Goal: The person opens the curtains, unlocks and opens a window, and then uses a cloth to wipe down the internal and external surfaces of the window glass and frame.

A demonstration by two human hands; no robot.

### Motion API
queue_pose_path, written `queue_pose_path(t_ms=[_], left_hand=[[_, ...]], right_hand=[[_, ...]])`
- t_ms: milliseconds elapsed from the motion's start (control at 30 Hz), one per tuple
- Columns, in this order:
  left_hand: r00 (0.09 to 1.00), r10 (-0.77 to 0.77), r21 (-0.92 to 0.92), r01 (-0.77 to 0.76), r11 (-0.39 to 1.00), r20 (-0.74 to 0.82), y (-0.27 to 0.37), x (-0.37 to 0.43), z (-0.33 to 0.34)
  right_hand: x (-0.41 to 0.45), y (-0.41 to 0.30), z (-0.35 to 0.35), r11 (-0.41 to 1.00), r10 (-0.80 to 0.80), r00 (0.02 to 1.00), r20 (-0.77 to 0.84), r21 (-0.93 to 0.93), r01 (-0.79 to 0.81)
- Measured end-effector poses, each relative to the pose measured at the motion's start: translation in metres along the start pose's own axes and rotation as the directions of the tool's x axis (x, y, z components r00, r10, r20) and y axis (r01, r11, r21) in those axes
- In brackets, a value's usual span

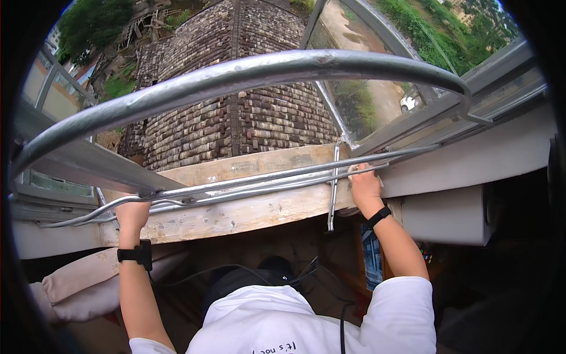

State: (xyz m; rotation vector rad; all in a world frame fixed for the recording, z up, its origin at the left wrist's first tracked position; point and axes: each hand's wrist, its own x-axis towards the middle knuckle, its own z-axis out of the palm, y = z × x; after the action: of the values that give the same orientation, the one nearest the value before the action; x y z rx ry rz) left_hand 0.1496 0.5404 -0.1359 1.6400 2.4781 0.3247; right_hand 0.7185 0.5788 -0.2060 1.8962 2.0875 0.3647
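My left hand (133, 213) is closed over a thin metal rail (265, 172) at the left of the window opening; its fingertips are hidden. In my right hand (368, 188) is a pale cloth (353, 170), mostly covered by the fingers. That hand rests by the right end of the worn, paint-flaked window sill (247, 217), under the rail. Beside it, a flat metal strip (334, 190) crosses the sill. Both wrists wear black bands.
A thick bent metal guard bar (265, 68) arches outside the opening. An open glass casement (349, 79) swings out at right. Far below lies a tiled roof (199, 101). Inside are a folded cushion-like fabric (84, 278), a white cylinder (442, 217) and a dark cable (342, 318).
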Motion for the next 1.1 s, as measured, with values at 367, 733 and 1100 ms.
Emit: queue_pose_path(t_ms=[367, 733, 1100], left_hand=[[0.998, 0.051, -0.026, -0.052, 0.998, -0.022, -0.003, 0.005, 0.012], [0.997, 0.019, -0.018, -0.018, 1.0, 0.068, -0.001, 0.006, 0.002], [0.999, 0.028, -0.092, -0.025, 0.995, 0.024, 0.02, -0.002, -0.011]], right_hand=[[-0.109, 0.082, -0.128, -0.556, 0.202, 0.962, 0.183, 0.83, -0.041], [-0.013, 0.06, -0.139, 0.862, 0.032, 0.917, -0.398, -0.453, -0.226], [-0.018, 0.048, -0.103, 0.991, 0.038, 0.949, -0.314, 0.133, 0.004]])
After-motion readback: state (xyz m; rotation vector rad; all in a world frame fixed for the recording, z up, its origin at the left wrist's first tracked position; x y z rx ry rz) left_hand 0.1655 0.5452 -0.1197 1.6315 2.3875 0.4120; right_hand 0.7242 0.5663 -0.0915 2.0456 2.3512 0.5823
